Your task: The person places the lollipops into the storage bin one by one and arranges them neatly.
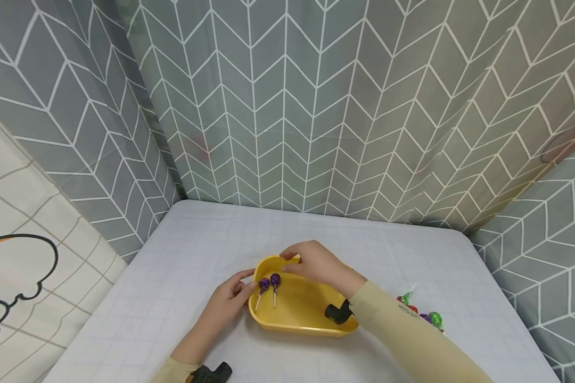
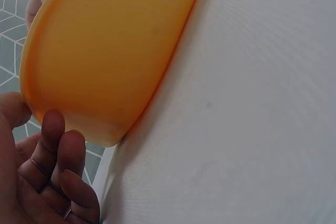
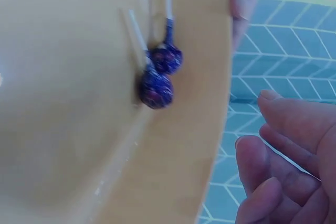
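A yellow plastic tray [image 1: 299,306] with raised sides lies on the white table. Two lollipops in purple wrappers, a left one [image 1: 264,284] and a right one [image 1: 275,279], lie inside its left end with their white sticks toward the near side. My left hand [image 1: 230,298] holds the tray's left rim, thumb on the rim and fingertips [image 2: 71,148] against the outer wall. Over the far rim hovers my right hand [image 1: 313,263], its fingers loosely bent and nothing between them in the right wrist view.
Right of the tray, partly behind my right forearm, lie several more lollipops, among them a green one [image 1: 435,319], a purple one [image 1: 425,317] and a red one [image 1: 413,308]. A grey patterned curtain [image 1: 287,106] hangs behind the table's far edge.
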A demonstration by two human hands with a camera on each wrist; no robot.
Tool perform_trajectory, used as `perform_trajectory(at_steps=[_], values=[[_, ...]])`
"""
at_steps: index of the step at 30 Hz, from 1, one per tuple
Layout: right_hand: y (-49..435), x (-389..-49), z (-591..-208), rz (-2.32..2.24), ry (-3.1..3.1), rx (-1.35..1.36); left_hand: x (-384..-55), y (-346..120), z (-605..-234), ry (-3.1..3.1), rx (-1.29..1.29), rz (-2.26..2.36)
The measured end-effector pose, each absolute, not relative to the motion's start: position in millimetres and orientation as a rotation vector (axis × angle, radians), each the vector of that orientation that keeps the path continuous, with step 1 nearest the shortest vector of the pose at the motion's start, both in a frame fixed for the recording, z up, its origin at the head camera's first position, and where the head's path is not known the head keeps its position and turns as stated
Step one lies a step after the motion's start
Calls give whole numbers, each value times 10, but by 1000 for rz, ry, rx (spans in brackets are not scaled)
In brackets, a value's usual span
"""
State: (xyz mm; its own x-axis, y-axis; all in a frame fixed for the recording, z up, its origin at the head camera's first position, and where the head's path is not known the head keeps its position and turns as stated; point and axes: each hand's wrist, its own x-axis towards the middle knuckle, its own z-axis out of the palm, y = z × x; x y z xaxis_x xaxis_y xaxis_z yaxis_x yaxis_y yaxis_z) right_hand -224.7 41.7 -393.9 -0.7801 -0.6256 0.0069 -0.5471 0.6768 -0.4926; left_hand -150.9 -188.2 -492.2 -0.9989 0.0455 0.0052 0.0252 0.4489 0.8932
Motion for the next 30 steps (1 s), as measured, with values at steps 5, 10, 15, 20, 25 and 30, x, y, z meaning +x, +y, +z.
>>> perform_trajectory(at_steps=[5,10,15,20,25,30], values=[[549,-2249,-3878,-804,2733,-915,-1507,-1879,-4916,2659,59,1640],[676,-2225,-3815,-840,2731,-862,-1503,-1878,-4920,2655,53,1635],[802,-2187,-3767,-872,2747,-827,-1504,-1882,-4936,2644,41,1635],[956,-2152,-3751,-922,2787,-800,-1505,-1880,-4940,2637,38,1638],[1135,-2149,-3736,-992,2803,-750,-1505,-1873,-4929,2630,43,1652],[1315,-2118,-3684,-1058,2789,-684,-1498,-1871,-4919,2634,45,1657]])
